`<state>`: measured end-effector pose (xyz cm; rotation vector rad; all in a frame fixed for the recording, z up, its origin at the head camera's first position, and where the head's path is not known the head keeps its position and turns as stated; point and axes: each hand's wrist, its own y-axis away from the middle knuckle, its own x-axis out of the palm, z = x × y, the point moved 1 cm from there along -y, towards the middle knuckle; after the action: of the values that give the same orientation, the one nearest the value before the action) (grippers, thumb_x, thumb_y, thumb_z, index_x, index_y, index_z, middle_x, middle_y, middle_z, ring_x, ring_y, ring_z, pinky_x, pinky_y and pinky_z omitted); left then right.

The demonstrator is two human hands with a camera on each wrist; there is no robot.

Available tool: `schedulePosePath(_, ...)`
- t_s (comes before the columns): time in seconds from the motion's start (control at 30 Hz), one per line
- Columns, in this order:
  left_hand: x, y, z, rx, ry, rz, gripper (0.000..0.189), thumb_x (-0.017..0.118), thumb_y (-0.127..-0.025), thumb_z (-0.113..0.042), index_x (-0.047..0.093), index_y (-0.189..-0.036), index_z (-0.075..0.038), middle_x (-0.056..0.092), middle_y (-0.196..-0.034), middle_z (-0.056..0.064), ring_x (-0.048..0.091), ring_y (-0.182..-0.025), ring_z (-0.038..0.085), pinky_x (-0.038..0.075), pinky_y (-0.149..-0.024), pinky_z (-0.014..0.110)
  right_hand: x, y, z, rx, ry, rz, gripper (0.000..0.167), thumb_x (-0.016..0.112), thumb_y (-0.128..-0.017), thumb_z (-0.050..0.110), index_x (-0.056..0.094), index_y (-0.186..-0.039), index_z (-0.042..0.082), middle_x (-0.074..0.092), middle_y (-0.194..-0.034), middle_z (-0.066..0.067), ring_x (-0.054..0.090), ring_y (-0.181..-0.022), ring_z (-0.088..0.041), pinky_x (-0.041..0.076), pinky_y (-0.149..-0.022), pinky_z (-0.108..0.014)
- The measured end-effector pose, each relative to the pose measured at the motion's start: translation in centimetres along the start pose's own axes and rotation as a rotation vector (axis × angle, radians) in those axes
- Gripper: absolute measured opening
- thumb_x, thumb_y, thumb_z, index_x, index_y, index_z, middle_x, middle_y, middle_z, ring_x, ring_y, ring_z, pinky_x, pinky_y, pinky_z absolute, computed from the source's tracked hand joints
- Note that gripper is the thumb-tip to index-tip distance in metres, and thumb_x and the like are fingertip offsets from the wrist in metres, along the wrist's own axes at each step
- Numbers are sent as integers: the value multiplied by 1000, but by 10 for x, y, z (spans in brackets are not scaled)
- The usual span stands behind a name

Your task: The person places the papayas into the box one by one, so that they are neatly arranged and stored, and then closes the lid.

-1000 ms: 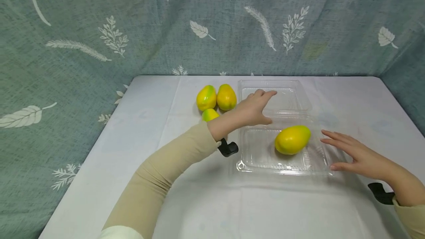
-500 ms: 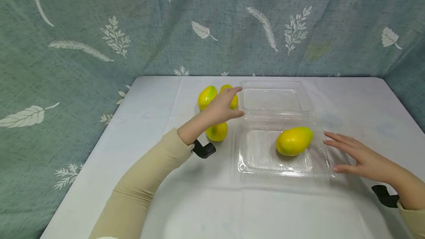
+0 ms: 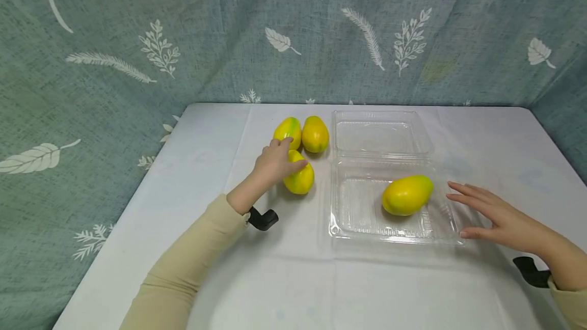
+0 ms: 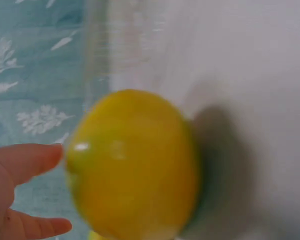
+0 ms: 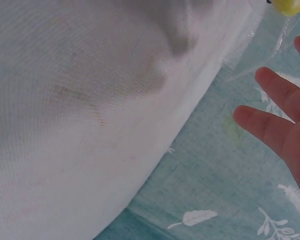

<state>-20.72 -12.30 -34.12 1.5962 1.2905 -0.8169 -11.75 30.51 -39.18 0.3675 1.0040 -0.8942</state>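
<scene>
My left hand (image 3: 271, 163) is at the nearest of three yellow-green mangoes (image 3: 300, 178) on the left of the table. Thumb and fingers are spread at its left and upper side, not closed round it. Large in the left wrist view, that mango (image 4: 135, 165) has two fingertips beside it; contact is hard to tell. Another mango (image 3: 407, 195) lies in the near half of a clear plastic clamshell box (image 3: 353, 233). My right hand (image 3: 502, 218) hovers at the box's right side, fingers spread and holding nothing.
Two further mangoes, one greenish (image 3: 288, 131) and one yellow (image 3: 315, 135), sit behind the nearest one. The box's lid half (image 3: 376, 139) lies flat toward the back. Leaf-patterned fabric (image 3: 293, 34) hangs behind the white table (image 3: 390, 289).
My left hand has moved left from above the box to the nearest mango. The right hand and the boxed mango have stayed put, apart from slight camera drift.
</scene>
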Motion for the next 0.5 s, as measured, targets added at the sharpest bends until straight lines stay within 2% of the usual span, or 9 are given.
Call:
schedulePosePath(0.07,6,0,5,0,-13,3,75,58,-83,-52,32,-140,-11,35,-136,21,45,-113,37,41,-88,48,0,0,-1,5,-14,2,74,75,-73,17,40,-138,14,14,-147,22,0,-129,15,11,-100,-67)
schedulePosePath(0.17,13,1,10,0,8,15,78,57,-81,-56,32,-139,-10,36,-134,23,48,-110,36,42,-87,47,0,1,-1,6,-19,1,74,75,-73,17,40,-138,14,14,-147,23,0,-129,15,11,-98,-69)
schedulePosePath(0.3,18,1,13,7,73,34,82,60,-79,-56,28,-141,-12,34,-136,23,49,-111,36,43,-88,47,1,1,-2,5,-14,-3,74,75,-72,17,40,-138,15,15,-147,23,0,-129,14,10,-100,-67)
schedulePosePath(0.5,22,2,15,31,165,42,82,62,-80,-51,25,-144,-14,33,-141,19,44,-119,35,40,-93,49,1,1,-2,-4,-5,-8,74,75,-73,16,40,-138,14,15,-148,21,1,-130,13,9,-106,-60)
